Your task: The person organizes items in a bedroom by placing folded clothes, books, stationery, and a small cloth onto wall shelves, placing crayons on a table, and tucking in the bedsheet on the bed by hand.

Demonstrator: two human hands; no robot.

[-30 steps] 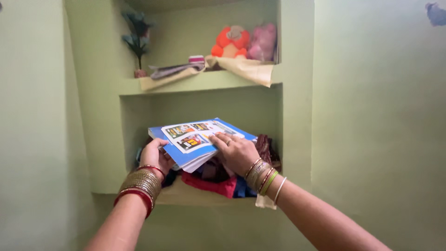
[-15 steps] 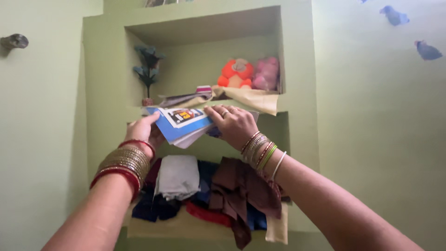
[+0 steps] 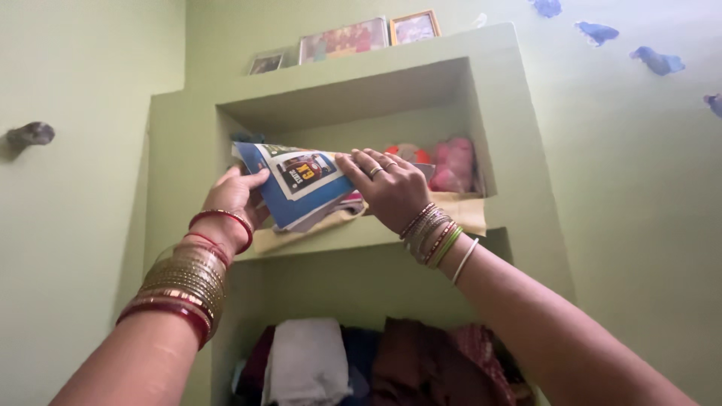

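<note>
A stack of thin books [image 3: 297,184], the top one with a blue cover and pictures, is tilted up at the front of the upper shelf [image 3: 361,233] of a green wall niche. My left hand [image 3: 237,197] grips the stack's left edge from below. My right hand [image 3: 383,188] lies flat across its right side, fingers spread on the cover. Bangles ring both wrists. Under the stack, some papers rest on a cream liner that hangs over the shelf's lip.
Pink and orange soft toys [image 3: 447,164] sit at the right of the upper shelf. Folded clothes [image 3: 376,361], white, brown and red, fill the lower shelf. Framed pictures [image 3: 346,37] stand on top of the niche. Blue shapes [image 3: 654,59] dot the right wall.
Both hands have lifted the stack of books from the level of the lower shelf up to the upper shelf. The view has tilted upward with them.
</note>
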